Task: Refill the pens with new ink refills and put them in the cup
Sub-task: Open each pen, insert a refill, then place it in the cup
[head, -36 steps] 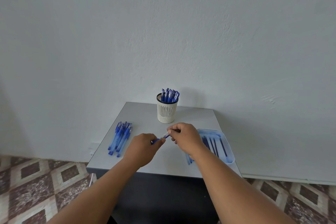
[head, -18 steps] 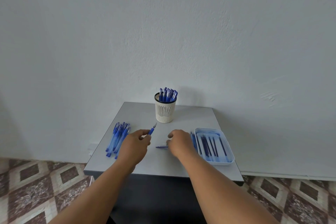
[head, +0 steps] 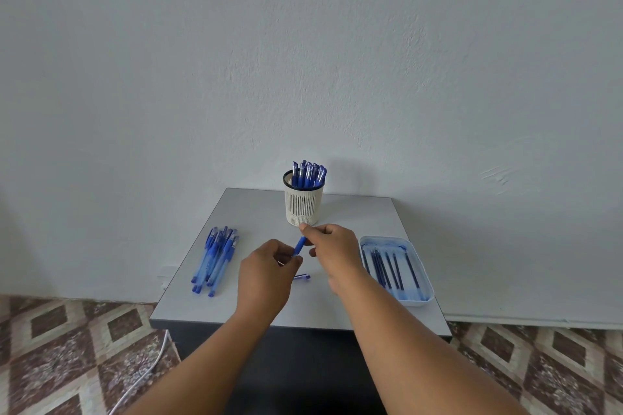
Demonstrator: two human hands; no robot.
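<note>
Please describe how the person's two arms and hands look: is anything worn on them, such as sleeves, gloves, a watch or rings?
Both forearms are bare as far as the picture shows; no sleeve edge comes into view. The left hand and the right hand are bare too, without gloves. No watch, bracelet or ring shows on either wrist or on the fingers that can be seen. No markings are visible.

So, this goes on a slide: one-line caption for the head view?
Both hands hold a blue pen in front of the cup.
</note>
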